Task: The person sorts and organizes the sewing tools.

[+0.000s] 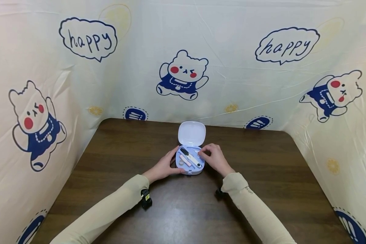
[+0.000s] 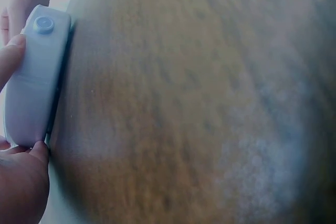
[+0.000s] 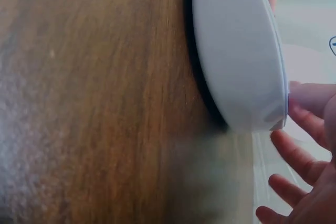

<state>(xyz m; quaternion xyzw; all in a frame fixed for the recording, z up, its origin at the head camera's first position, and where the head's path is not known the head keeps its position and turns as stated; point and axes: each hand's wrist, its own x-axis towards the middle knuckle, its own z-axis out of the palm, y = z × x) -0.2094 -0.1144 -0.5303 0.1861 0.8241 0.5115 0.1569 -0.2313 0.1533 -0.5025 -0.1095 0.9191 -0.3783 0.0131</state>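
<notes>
A small light-blue case [image 1: 190, 172] with a rounded square shape lies on the table, its white lid [image 1: 191, 134] raised at the back. Inside lie a slender black-and-white tool [image 1: 192, 158], a pale pink stick [image 1: 185, 160] and a small round beige piece [image 1: 181, 162]. My left hand [image 1: 164, 167] grips the case from the left, thumb at the front edge and fingers along the side. The thumb and forefinger of my right hand [image 1: 215, 158] come together over the case's right part, by a small white piece [image 1: 197, 152]; I cannot tell whether they hold it.
The brown wooden table [image 1: 183, 210] reaches around the case on all sides. Behind it and at both sides hangs a pale cloth [image 1: 231, 81] printed with bears and lettering. A round button [image 2: 44, 24] sits on the case's front wall.
</notes>
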